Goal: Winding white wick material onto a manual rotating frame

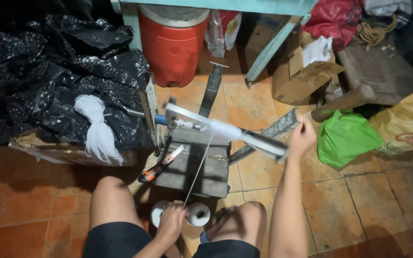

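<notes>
A metal winding frame (244,136) is blurred with spin above a grey metal block (201,169) on the tiled floor. White thread is wound around its middle (223,128). My right hand (301,136) is at the frame's right end, closed on its handle. My left hand (170,222) is low between my knees, pinching a white string (199,169) that runs up to the frame. It rests on a white thread spool (197,213) lying on the floor.
An orange-and-black utility knife (160,166) lies on the block's left edge. A hank of white thread (99,131) hangs over black plastic bags (58,71) at left. A red cooler (173,45) stands behind. A cardboard box (302,71), green bag (345,136) and yellow sack (407,122) sit right.
</notes>
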